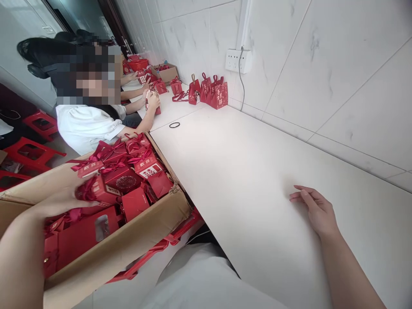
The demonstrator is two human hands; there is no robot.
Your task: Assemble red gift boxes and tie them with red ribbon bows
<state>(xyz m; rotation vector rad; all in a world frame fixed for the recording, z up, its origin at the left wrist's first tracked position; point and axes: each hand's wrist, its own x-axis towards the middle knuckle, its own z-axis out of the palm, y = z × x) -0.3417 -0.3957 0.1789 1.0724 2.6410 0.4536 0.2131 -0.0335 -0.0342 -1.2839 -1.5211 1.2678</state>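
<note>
Carton (141, 234): brown cardboard, open-topped, beside the left edge of the white surface (244, 180); packed with red boxes (120, 178), several with ribbons and printed characters.
Left hand (66, 201): reached into the carton from its left; gripping a ribboned gift box (104, 191) near the ribbon end; somewhat blurred.
Gift box position: inside the carton mouth, among the top layer, tilted; pale printed panel facing the carton's right side; cannot tell if lifted clear of those below.
Right hand (318, 210): well to the right of the carton, over the surface; open, fingers loosely bent, thumb close to forefinger; cannot tell if touching the surface.
Windowed box (77, 236): in the carton's near part, below the gift box; larger, red, clear pane in the top.
Black ring (174, 127): lying on the surface, just right of the carton's far corner.
Gift bags (219, 96): standing grouped on the surface, beyond the carton and to its right, near the tiled wall (273, 77); red, loop handles up.
Co-worker (86, 128): just beyond the carton, white shirt, both hands on a small red box.
Stools (36, 165): red, left of the carton, on its far side.
Socket (231, 60): on the wall, beyond the carton to the right, grey cable running down.
</note>
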